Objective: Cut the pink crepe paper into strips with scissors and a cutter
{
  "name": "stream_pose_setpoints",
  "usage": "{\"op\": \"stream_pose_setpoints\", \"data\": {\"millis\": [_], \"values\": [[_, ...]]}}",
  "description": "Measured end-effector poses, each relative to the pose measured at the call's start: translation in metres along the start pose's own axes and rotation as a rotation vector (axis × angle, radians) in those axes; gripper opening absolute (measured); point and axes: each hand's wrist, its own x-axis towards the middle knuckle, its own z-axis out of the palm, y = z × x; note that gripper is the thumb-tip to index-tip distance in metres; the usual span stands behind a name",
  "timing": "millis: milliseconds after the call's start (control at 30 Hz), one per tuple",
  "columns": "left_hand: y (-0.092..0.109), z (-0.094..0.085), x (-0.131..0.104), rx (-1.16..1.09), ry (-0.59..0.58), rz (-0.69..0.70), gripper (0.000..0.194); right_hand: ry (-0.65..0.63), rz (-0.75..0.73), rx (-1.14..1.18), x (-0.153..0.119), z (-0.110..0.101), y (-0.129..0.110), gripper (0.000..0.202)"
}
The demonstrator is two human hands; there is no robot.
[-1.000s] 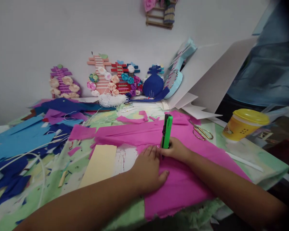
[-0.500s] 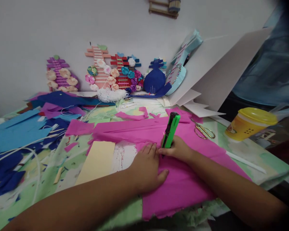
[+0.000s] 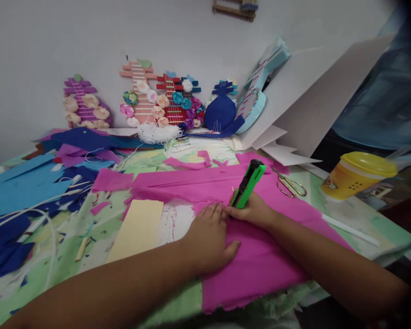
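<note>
My right hand (image 3: 255, 211) is wrapped round a green and black utility knife (image 3: 249, 185), held up at a slant with its lower end at the bright pink cloth (image 3: 260, 256). The blade itself is hidden by my fingers. Flat on the cloth lies my left hand (image 3: 210, 240), fingers stretched out and thumb apart, its fingertips close beside my right hand. Left of it, a cream card (image 3: 137, 226) rests on a white board (image 3: 178, 221) with dark reddish marks, partly under the pink cloth.
Gold-handled scissors (image 3: 291, 186) and a yellow lidded cup (image 3: 359, 176) stand to the right, near a white strip (image 3: 351, 230). Blue cloth pieces (image 3: 23, 183) and a white cable (image 3: 51, 233) are at left. Decorated instrument-shaped crafts (image 3: 173, 103) lean against the wall beside white boards (image 3: 294, 100).
The top of the utility knife has tipped to the right, so it leans more. My left hand stays in the same place on the cloth. The view has shifted very slightly.
</note>
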Motion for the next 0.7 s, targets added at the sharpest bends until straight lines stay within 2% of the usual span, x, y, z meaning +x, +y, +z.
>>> {"op": "stream_pose_setpoints", "data": {"millis": [267,467,700], "values": [[-0.001,0.002,0.001,0.027,-0.022,-0.004,0.073,0.000,-0.017,0.011,-0.002,-0.001,-0.003,0.024],[-0.002,0.003,0.000,0.027,-0.034,-0.001,0.073,0.275,0.002,0.062,-0.007,-0.004,-0.015,0.017],[0.000,0.003,0.001,-0.003,-0.039,-0.012,0.077,0.126,0.052,-0.022,-0.008,0.000,-0.015,0.015]]}}
